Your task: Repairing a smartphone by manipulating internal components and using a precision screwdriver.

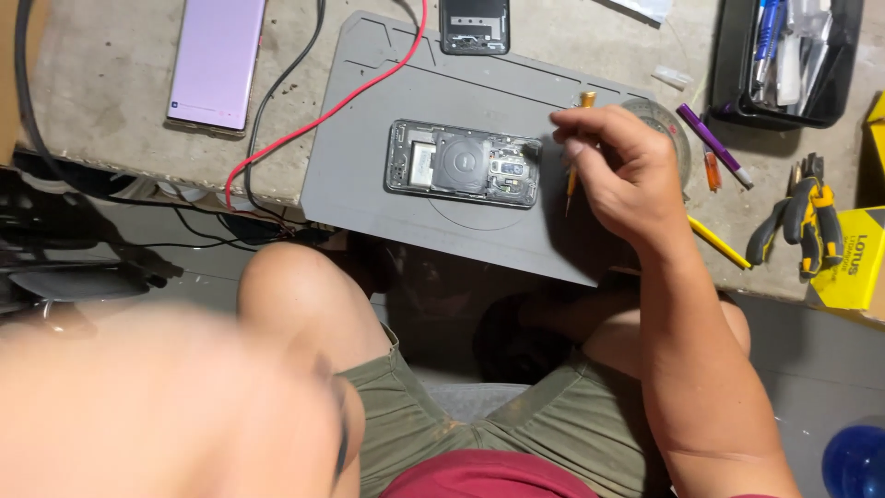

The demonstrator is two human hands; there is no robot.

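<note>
The bench (pixel 111 83) is a worn, stained concrete-grey top with a chipped front edge. A grey work mat (pixel 369 166) lies across it and overhangs that edge slightly. On the mat rests an opened phone (pixel 464 164), back cover off, its round coil and camera module exposed, lying lengthwise.

The right hand (pixel 616 171) hovers just beside the phone's right end. Its fingers (pixel 576 129) are closed narrowly around a thin orange-handled screwdriver (pixel 578 138), held near upright with the tip pointing down at the mat, close to the phone but apart from it.

The left hand (pixel 138 406) fills the lower left as a blur close to the camera; the state of its fingers cannot be told.

Elsewhere on the bench: a second phone (pixel 217 60) with a pale screen at the upper left, a red cable (pixel 323 115) and a black cable (pixel 277 83) crossing to the edge, a phone frame (pixel 474 25) at the top, a black tray (pixel 784 65) of tools, a purple pen (pixel 714 143), and yellow-and-black pliers (pixel 800 221) at the right. Below the bench the floor is dark.
</note>
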